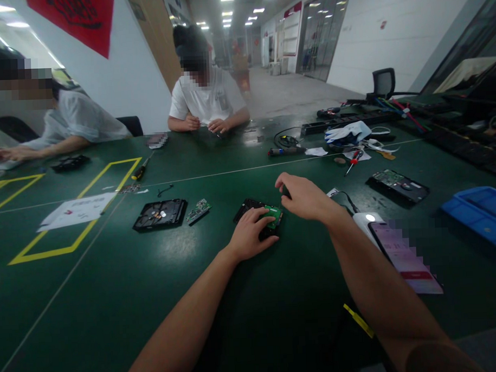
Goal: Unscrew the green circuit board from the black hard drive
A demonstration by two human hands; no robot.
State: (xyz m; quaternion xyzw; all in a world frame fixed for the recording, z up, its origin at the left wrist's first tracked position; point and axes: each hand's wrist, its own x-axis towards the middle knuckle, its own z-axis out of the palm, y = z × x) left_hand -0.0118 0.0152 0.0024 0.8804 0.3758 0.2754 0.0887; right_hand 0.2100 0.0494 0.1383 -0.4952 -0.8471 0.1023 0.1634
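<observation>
A hard drive [252, 204] with a green circuit board lies on the green table in front of me. My left hand [252, 233] lies over its near side, fingers spread on the board and thumb at the near edge, holding it down. Just right of the drive, my right hand [303, 196] is closed around what looks like a screwdriver [287, 192]; only part of its dark handle shows, and its tip cannot be made out. Left of the drive are a loose circuit board [199, 210] and another dark drive casing [160, 214].
To my right are a phone [409, 256], another hard drive [398, 185], a blue tray [480, 213] and a red screwdriver [354, 160]. Gloves [347, 132] and cables lie farther back. A yellow-black screwdriver [140, 169] and paper [76, 211] lie left. Two people sit across and at left.
</observation>
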